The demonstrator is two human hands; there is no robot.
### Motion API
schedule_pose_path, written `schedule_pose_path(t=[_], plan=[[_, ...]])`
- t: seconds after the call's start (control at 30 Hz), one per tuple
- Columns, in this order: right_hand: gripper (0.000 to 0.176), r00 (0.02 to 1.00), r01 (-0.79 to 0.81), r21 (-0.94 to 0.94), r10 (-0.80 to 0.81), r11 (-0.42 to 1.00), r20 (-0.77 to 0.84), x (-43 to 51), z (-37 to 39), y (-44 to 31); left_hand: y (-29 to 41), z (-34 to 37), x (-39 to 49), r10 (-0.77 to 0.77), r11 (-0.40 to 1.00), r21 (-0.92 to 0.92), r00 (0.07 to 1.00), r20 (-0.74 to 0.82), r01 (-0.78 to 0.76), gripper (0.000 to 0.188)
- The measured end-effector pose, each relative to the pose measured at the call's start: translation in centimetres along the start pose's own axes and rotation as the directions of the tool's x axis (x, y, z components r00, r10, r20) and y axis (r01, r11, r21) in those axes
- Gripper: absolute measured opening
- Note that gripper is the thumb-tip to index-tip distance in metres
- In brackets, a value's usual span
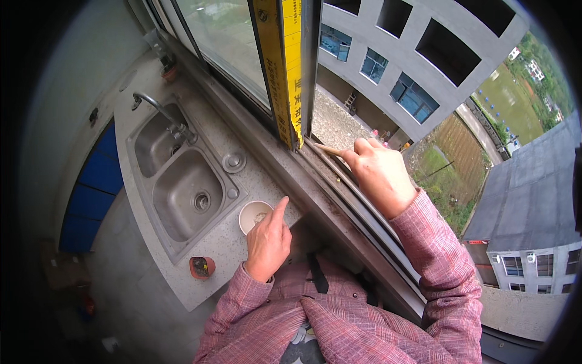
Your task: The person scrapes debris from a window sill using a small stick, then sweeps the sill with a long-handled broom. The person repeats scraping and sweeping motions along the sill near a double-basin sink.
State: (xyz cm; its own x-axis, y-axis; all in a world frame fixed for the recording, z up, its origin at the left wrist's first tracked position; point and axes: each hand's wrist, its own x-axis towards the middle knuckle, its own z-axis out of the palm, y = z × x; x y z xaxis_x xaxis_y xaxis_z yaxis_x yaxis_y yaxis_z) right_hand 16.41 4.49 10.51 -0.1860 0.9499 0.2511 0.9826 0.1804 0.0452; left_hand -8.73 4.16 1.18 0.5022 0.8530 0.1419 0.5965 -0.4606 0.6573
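In my right hand (379,173) is a thin wooden stick (328,149). Its tip is at the window track (325,169), just beside the foot of the sliding sash. Dirt and a small yellow scrap (338,179) lie in the track. My left hand (270,243) is over the counter edge, one finger stretched toward the window. It overlaps the right side of a white cup (248,219) with some pale matter inside. Whether the fingers grip the cup is hidden.
A double steel sink (186,204) with a curved faucet (159,109) is set in the speckled counter (166,273). A small potted plant (201,267) stands near its edge. Yellow tape (292,68) covers the sash frame. Beyond the open window is a drop toward buildings (363,45).
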Motion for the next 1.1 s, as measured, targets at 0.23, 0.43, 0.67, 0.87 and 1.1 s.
schedule_pose_path(t=[0.23,0.43,0.67,0.87,1.1], plan=[[0.016,0.999,-0.009,-0.015,0.010,1.000,0.043,0.9,2.7,0.3,0.6,0.8,-0.4,0.059,0.998,0.004,0.998,-0.015,-0.058,0.058],[0.016,0.999,-0.019,-0.010,0.019,1.000,0.040,-0.9,0.6,0.0,-0.7,0.6,-0.9,0.025,1.000,-0.016,1.000,-0.007,-0.025,0.058],[0.028,0.999,-0.040,-0.017,0.041,0.999,0.029,-1.8,3.6,0.5,0.0,0.1,-0.1,0.039,0.999,-0.004,0.999,0.033,-0.039,0.057],[0.028,0.989,-0.141,0.170,0.147,0.975,-0.027,-6.2,-1.9,1.6,2.1,0.0,3.0,0.246,0.965,0.101,0.968,-0.045,-0.240,0.053],[0.023,0.930,-0.358,0.335,0.364,0.871,0.046,-13.0,-1.4,-0.9,2.0,3.3,10.2,0.508,0.849,0.209,0.859,-0.066,-0.486,0.045]])
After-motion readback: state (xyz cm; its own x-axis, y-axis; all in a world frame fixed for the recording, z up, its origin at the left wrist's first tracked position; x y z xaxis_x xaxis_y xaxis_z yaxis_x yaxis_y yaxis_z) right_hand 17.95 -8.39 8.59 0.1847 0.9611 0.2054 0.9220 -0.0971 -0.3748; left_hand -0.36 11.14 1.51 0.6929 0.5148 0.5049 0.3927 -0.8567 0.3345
